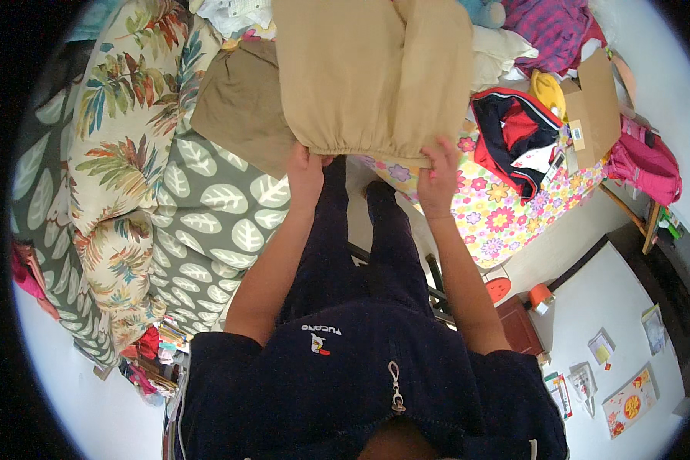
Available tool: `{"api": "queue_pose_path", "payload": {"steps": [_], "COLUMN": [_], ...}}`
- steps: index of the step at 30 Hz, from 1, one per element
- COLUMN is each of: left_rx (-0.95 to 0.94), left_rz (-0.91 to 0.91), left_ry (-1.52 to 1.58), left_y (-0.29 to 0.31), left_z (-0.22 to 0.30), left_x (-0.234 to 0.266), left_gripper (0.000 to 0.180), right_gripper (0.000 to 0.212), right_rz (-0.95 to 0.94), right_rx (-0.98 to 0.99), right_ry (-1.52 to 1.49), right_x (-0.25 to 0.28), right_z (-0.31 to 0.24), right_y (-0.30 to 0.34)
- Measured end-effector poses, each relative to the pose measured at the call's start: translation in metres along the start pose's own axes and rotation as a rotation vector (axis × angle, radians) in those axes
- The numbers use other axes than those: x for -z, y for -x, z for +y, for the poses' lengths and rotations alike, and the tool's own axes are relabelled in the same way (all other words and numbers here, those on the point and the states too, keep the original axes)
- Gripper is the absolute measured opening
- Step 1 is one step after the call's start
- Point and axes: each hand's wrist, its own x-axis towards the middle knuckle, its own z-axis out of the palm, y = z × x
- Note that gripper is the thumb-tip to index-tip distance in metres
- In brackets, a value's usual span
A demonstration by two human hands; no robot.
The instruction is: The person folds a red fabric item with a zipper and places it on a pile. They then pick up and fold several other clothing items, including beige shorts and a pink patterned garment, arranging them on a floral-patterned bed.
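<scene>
A tan garment (372,77) with a gathered elastic edge stretches out in front of me, its far end cut off by the top of the view. My left hand (305,170) is closed on the left end of the elastic edge. At the right end, my right hand (438,172) pinches the same edge. Partly under the garment, to its left, lies a darker brown piece of cloth (241,103); I cannot tell whether it is a separate piece.
Leaf-patterned green bedding (207,199) and floral pillows (134,115) lie left. On the right, a flowered cloth (498,222) carries a navy-and-red garment (514,134) and a cardboard box (594,107). A pink bag (644,161) sits farther right.
</scene>
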Motion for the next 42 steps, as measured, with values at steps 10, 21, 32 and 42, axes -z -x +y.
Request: {"api": "queue_pose_path", "payload": {"steps": [10, 21, 32, 42], "left_rx": [0.543, 0.841, 0.780, 0.505], "left_rz": [0.103, 0.026, 0.304, 0.314], "left_ry": [-0.080, 0.007, 0.670, 1.229], "left_y": [-0.043, -0.022, -0.065, -0.056], "left_z": [-0.115, -0.144, -0.205, -0.170], "left_x": [0.065, 0.029, -0.037, -0.037], "left_gripper": [0.043, 0.039, 0.030, 0.029], "right_gripper": [0.036, 0.036, 0.033, 0.029], "right_rz": [-0.669, -0.519, -0.843, -0.864], "right_rx": [-0.304, -0.085, 0.130, 0.262], "right_ry": [0.048, -0.008, 0.565, 0.016], "right_x": [-0.090, -0.169, -0.204, -0.177], "right_z": [0.058, 0.057, 0.085, 0.029], "right_y": [0.032, -0.148, -0.215, -0.213]}}
